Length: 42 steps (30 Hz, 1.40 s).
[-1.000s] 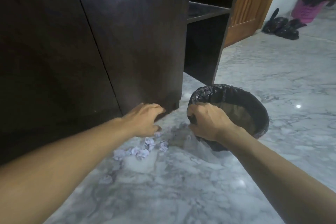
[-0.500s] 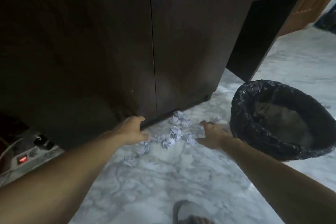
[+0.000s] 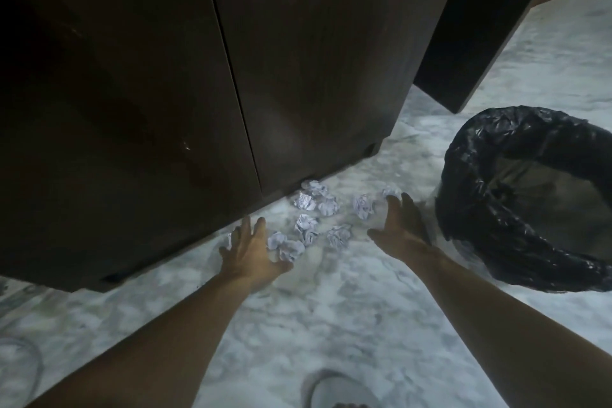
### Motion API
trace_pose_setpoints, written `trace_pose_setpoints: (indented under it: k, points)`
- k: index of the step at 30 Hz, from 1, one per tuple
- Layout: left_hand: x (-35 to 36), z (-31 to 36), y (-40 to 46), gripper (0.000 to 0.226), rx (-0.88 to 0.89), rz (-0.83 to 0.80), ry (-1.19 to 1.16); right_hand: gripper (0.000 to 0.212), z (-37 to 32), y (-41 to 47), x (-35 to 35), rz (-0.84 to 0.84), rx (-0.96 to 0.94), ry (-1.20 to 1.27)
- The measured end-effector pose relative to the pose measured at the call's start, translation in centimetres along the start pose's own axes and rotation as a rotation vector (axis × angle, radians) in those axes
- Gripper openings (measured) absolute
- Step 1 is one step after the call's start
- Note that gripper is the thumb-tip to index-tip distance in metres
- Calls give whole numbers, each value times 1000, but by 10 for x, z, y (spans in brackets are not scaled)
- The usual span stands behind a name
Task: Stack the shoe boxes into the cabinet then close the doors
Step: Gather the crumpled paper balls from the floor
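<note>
Cabinet [image 3: 198,76] doors already closed; no shoe boxes visible. Left hand [image 3: 251,248], right hand [image 3: 402,228] spread, empty, flanking crumpled paper balls [image 3: 306,225] on floor [image 3: 331,325]; task looks finished.

Cabinet [image 3: 198,76] at back, doors shut, standing on floor [image 3: 331,325]. Paper balls [image 3: 314,219] on floor before cabinet base, between left hand [image 3: 251,250] and right hand [image 3: 402,228]. Bin [image 3: 516,202] right of right hand. Slipper [image 3: 337,389] at near edge.
</note>
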State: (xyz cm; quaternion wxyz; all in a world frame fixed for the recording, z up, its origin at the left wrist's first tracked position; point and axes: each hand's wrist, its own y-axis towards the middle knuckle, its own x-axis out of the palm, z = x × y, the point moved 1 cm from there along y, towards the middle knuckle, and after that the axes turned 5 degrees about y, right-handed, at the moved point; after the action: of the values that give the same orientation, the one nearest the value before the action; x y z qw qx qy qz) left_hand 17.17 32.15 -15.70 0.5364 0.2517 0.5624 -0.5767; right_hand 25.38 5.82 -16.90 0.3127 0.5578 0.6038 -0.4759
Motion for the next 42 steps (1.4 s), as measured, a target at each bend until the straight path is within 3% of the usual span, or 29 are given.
trace_pose_setpoints:
  k: [6, 11, 18, 23, 29, 36, 38, 42]
  points:
    - [26, -7, 8, 127, -102, 17, -81, 120, 9, 16, 13, -98, -51, 103]
    - [45, -1, 15, 133, -59, 8, -44, 104, 7, 30, 25, -143, -28, 180]
    - [56, 6, 23, 109, 25, 24, -42, 71, -6, 26, 38, -143, -145, 166]
    - [60, 9, 24, 64, 62, 91, -30, 76, -3, 3, 52, -44, -259, 190]
    - [62, 10, 20, 36, 99, 212, 17, 73, 0, -10, 55, -8, -289, 123]
    - [65, 4, 15, 40, 147, 260, 60, 90, -8, -23, 55, -119, -253, 68]
    - [66, 2, 12, 47, 86, 296, 105, 89, -4, -21, 55, -124, -308, 23]
    - [67, -3, 13, 52, -59, 213, 87, 79, 5, -21, 56, -117, -362, -61]
